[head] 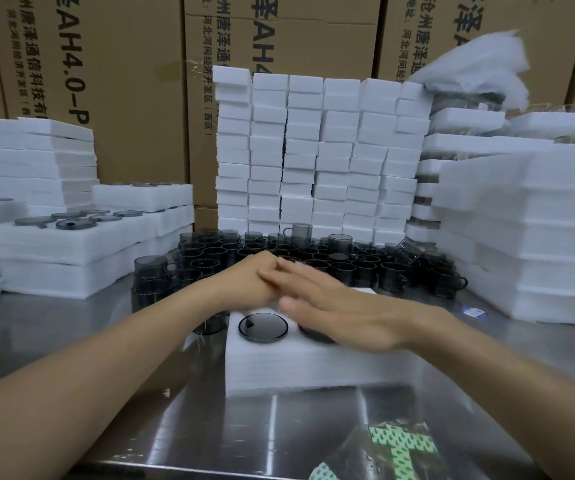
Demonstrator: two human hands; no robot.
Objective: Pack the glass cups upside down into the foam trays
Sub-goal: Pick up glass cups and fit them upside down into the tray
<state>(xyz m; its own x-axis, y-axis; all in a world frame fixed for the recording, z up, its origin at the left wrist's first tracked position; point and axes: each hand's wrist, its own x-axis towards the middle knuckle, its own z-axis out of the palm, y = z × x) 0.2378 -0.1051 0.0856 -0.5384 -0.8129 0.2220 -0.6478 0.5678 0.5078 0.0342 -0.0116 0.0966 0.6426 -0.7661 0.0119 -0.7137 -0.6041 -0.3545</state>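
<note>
Pressing flat with straight fingers, my right hand [334, 317] bears on a glass cup [313, 336] in the foam tray [313, 372], beside a seated upturned cup [263, 327]; I'd push evenly till flush, while my left hand [248, 282], at the tray's far side, hides its fingers, so I cannot tell its grip.

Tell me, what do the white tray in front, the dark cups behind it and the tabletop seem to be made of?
Tray: soft white foam, matte, with a fibrous layered edge. Cups: smoky grey, see-through and glossy, so tinted glass, though clear plastic would look alike. Tabletop: likely stainless steel, brushed, reflecting the tray.
</note>
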